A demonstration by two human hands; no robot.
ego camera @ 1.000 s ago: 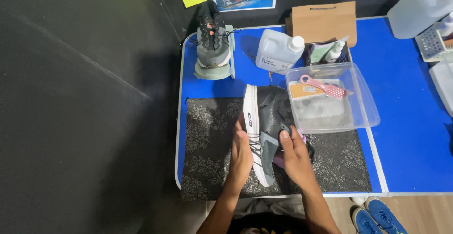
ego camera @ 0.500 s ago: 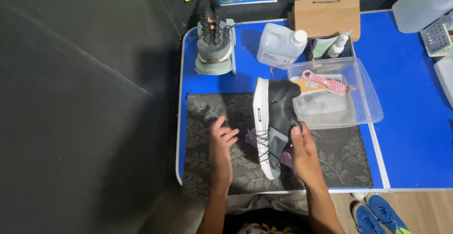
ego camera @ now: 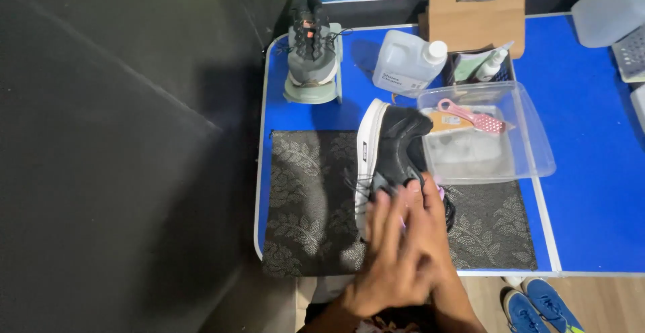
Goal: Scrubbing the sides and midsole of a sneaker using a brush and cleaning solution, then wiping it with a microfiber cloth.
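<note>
Apparently both hands, left (ego camera: 384, 266) over right (ego camera: 430, 239), lay blurred on the black shoe (ego camera: 393, 152); whether the fingers gripped it, I cannot tell, while the mat (ego camera: 302, 199) shielded the table (ego camera: 591, 172).

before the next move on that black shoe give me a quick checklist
1. Black shoe lies on the patterned mat: ok.
2. Left hand and right hand both over the shoe's front: ok.
3. Firm grip on the shoe: cannot tell, hands are blurred.
4. Pink brush within reach in the clear tub: ok.
5. Cleaner bottle capped and upright: ok.
</note>
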